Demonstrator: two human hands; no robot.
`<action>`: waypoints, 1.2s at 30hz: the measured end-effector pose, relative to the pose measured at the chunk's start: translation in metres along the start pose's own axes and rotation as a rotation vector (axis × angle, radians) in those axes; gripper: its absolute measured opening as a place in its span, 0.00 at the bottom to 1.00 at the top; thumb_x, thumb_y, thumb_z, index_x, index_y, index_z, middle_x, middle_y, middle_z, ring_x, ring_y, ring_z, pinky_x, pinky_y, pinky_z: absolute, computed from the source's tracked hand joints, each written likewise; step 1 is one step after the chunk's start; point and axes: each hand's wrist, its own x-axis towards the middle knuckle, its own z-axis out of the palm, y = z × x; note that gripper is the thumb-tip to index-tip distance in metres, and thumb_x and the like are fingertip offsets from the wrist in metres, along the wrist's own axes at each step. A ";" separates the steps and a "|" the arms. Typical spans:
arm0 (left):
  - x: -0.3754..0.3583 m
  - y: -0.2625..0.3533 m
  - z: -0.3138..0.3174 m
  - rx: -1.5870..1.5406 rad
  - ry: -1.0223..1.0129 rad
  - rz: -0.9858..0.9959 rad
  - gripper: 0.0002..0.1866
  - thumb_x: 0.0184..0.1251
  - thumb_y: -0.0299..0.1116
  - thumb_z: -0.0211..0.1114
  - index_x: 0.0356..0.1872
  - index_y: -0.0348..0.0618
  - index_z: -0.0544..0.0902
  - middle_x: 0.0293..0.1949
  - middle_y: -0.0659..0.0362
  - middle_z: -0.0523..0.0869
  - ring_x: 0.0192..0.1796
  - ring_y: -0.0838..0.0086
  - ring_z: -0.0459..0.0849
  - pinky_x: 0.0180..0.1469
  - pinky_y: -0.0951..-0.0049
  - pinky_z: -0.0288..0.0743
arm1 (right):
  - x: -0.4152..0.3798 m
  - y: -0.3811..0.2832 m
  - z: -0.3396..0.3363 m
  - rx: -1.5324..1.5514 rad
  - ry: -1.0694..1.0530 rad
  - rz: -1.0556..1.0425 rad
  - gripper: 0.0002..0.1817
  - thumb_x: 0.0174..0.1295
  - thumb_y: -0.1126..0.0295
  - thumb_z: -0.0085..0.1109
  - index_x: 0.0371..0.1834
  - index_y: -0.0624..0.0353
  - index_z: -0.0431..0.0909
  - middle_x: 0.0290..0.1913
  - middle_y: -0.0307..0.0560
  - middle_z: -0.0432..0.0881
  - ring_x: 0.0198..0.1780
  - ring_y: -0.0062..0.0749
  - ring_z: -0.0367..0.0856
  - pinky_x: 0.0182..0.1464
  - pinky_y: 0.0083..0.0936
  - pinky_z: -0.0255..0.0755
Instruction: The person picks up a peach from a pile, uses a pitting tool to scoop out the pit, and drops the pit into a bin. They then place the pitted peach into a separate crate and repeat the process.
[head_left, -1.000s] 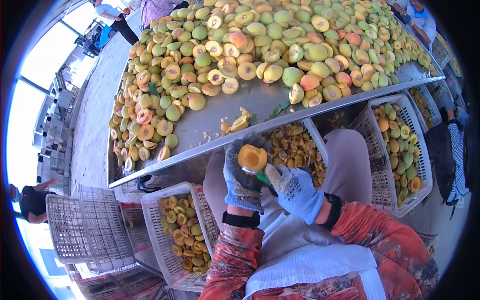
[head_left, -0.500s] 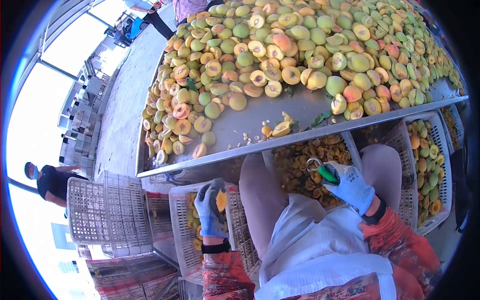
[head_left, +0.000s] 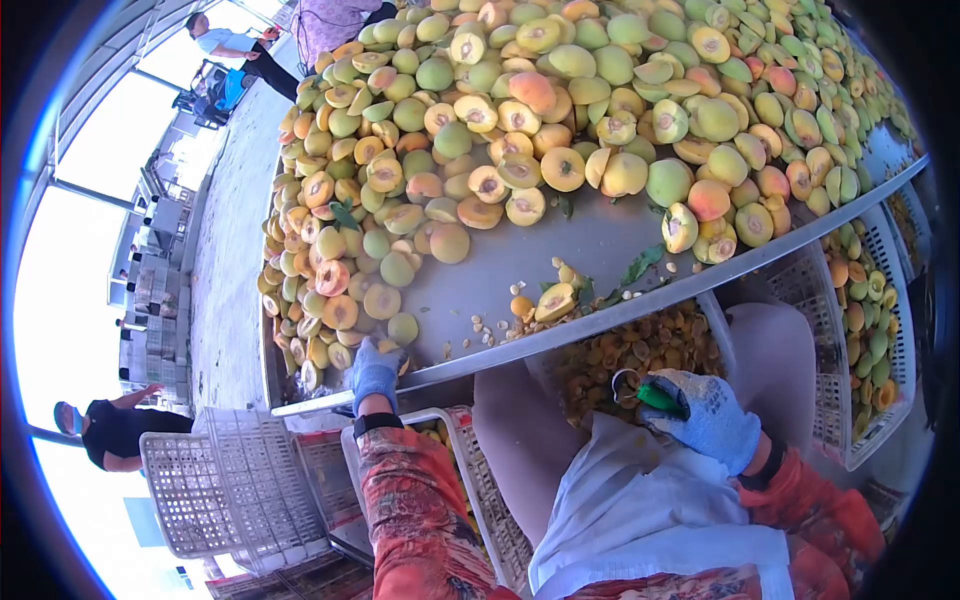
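The room is big and bright, with a gray floor (head_left: 215, 230) and a wide metal table (head_left: 480, 290). A huge heap of fruit (head_left: 534, 92) lies past both hands; the left hand is nearer. White crates (head_left: 190, 490) stand at the left, and a crate of fruit (head_left: 890, 330) is at the right. The left hand (head_left: 375, 370) reaches over the table's raised edge (head_left: 600, 314); I cannot tell if its fingers pinch anything. The right hand (head_left: 710, 415) is curled around a green tool (head_left: 660, 397), and the edge stands between it and the heap. The tool's long way runs sideways, its metal ring pointing left. One round fruit (head_left: 403, 328) sits just beside the left fingers.
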 end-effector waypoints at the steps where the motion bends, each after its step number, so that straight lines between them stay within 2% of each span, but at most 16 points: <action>1: -0.006 0.002 0.002 -0.002 -0.001 0.000 0.31 0.49 0.46 0.69 0.54 0.44 0.73 0.47 0.48 0.81 0.50 0.59 0.80 0.51 0.60 0.72 | 0.001 -0.001 0.002 0.027 0.040 0.003 0.26 0.49 0.64 0.67 0.51 0.58 0.70 0.39 0.53 0.80 0.38 0.49 0.81 0.39 0.35 0.75; 3: -0.024 0.009 -0.003 -0.422 0.130 0.284 0.26 0.52 0.41 0.68 0.52 0.42 0.73 0.46 0.48 0.80 0.49 0.59 0.80 0.50 0.60 0.75 | 0.005 -0.009 0.004 0.050 0.080 -0.006 0.25 0.49 0.64 0.67 0.50 0.58 0.70 0.40 0.52 0.81 0.39 0.49 0.81 0.39 0.35 0.75; 4: -0.040 0.017 -0.007 -0.429 0.136 0.281 0.26 0.52 0.41 0.68 0.52 0.42 0.73 0.46 0.48 0.80 0.49 0.59 0.80 0.50 0.60 0.75 | 0.005 -0.016 0.002 0.066 0.080 0.009 0.24 0.49 0.63 0.67 0.49 0.59 0.71 0.40 0.52 0.81 0.39 0.48 0.81 0.40 0.35 0.75; 6: -0.098 0.050 -0.031 -1.640 0.023 0.129 0.21 0.56 0.38 0.64 0.49 0.39 0.73 0.45 0.48 0.78 0.47 0.57 0.80 0.48 0.58 0.78 | 0.005 -0.028 0.002 0.076 0.067 0.016 0.23 0.50 0.63 0.67 0.48 0.59 0.72 0.40 0.52 0.81 0.39 0.48 0.81 0.40 0.34 0.75; 8: -0.118 0.052 -0.010 -2.150 -0.296 -0.120 0.19 0.59 0.36 0.60 0.49 0.38 0.73 0.46 0.48 0.77 0.47 0.53 0.80 0.47 0.54 0.79 | 0.006 -0.037 0.001 0.038 0.017 -0.102 0.24 0.51 0.63 0.66 0.50 0.59 0.72 0.42 0.52 0.81 0.39 0.47 0.81 0.40 0.34 0.75; 9: -0.131 0.058 0.000 -2.162 -0.304 -0.117 0.19 0.59 0.36 0.60 0.49 0.38 0.73 0.46 0.48 0.77 0.47 0.53 0.80 0.47 0.54 0.79 | 0.006 -0.043 0.002 0.024 0.020 -0.102 0.24 0.51 0.63 0.66 0.50 0.59 0.72 0.42 0.52 0.81 0.39 0.47 0.81 0.40 0.34 0.75; 11: -0.161 0.078 0.018 -2.302 -0.655 -0.214 0.17 0.62 0.35 0.57 0.50 0.38 0.73 0.46 0.49 0.77 0.48 0.54 0.80 0.48 0.56 0.79 | 0.005 -0.056 0.011 0.033 0.027 -0.190 0.25 0.52 0.62 0.65 0.53 0.58 0.71 0.41 0.52 0.81 0.38 0.47 0.81 0.39 0.34 0.75; 12: -0.176 0.087 0.027 -2.304 -0.685 -0.216 0.17 0.62 0.35 0.57 0.50 0.38 0.73 0.46 0.49 0.77 0.48 0.54 0.80 0.48 0.56 0.79 | 0.003 -0.061 0.016 0.017 0.033 -0.172 0.25 0.52 0.62 0.65 0.53 0.58 0.71 0.41 0.52 0.81 0.38 0.47 0.81 0.39 0.34 0.75; 14: -0.203 0.102 0.037 -1.788 -0.359 0.327 0.16 0.63 0.34 0.55 0.51 0.39 0.72 0.47 0.50 0.77 0.49 0.56 0.79 0.50 0.58 0.78 | 0.002 -0.068 0.026 -0.028 0.158 -0.234 0.22 0.57 0.59 0.58 0.52 0.56 0.69 0.30 0.50 0.80 0.30 0.46 0.80 0.29 0.35 0.73; 15: -0.212 0.108 0.033 -1.796 -0.376 0.332 0.16 0.63 0.34 0.55 0.51 0.39 0.72 0.47 0.50 0.77 0.49 0.56 0.79 0.50 0.58 0.78 | -0.001 -0.069 0.029 -0.041 0.162 -0.223 0.22 0.57 0.59 0.58 0.52 0.56 0.69 0.30 0.50 0.80 0.30 0.46 0.80 0.29 0.35 0.73; 17: -0.229 0.121 0.017 -2.314 -0.646 -0.010 0.16 0.63 0.34 0.55 0.50 0.40 0.72 0.48 0.51 0.77 0.50 0.58 0.79 0.51 0.60 0.77 | -0.004 -0.067 0.032 -0.161 0.237 -0.175 0.23 0.57 0.57 0.57 0.51 0.60 0.69 0.30 0.51 0.80 0.30 0.44 0.81 0.28 0.34 0.73; 19: -0.241 0.125 0.008 -2.331 -0.693 -0.003 0.17 0.63 0.34 0.55 0.52 0.41 0.72 0.48 0.51 0.77 0.51 0.60 0.78 0.52 0.60 0.77 | -0.007 -0.064 0.029 -0.199 0.274 -0.203 0.25 0.57 0.56 0.57 0.50 0.63 0.68 0.29 0.50 0.80 0.28 0.42 0.81 0.26 0.33 0.72; 21: -0.247 0.123 0.006 -2.335 -0.711 -0.076 0.18 0.59 0.32 0.59 0.49 0.33 0.73 0.45 0.50 0.78 0.49 0.61 0.79 0.52 0.64 0.75 | -0.010 -0.063 0.026 -0.233 0.239 -0.235 0.24 0.57 0.55 0.57 0.49 0.62 0.70 0.28 0.50 0.80 0.27 0.41 0.81 0.25 0.34 0.71; 31: -0.248 0.130 0.010 -2.306 -0.666 0.029 0.18 0.61 0.32 0.56 0.51 0.36 0.73 0.43 0.52 0.78 0.44 0.63 0.80 0.49 0.61 0.79 | -0.020 -0.068 0.020 -0.177 0.271 -0.234 0.19 0.60 0.54 0.55 0.40 0.59 0.72 0.21 0.49 0.78 0.22 0.43 0.79 0.23 0.35 0.70; 34: -0.248 0.132 0.019 -2.243 -0.544 0.001 0.18 0.61 0.31 0.55 0.52 0.35 0.72 0.44 0.52 0.78 0.43 0.65 0.81 0.47 0.64 0.79 | -0.020 -0.069 0.018 -0.125 0.169 -0.202 0.18 0.61 0.55 0.53 0.42 0.60 0.71 0.21 0.50 0.77 0.22 0.46 0.79 0.23 0.37 0.71; 36: -0.259 0.139 0.010 -2.089 -0.330 0.169 0.23 0.59 0.36 0.58 0.55 0.38 0.71 0.50 0.50 0.76 0.45 0.67 0.79 0.46 0.66 0.77 | -0.023 -0.070 0.023 0.019 0.084 -0.083 0.18 0.62 0.55 0.52 0.42 0.60 0.71 0.24 0.54 0.78 0.26 0.51 0.79 0.27 0.39 0.72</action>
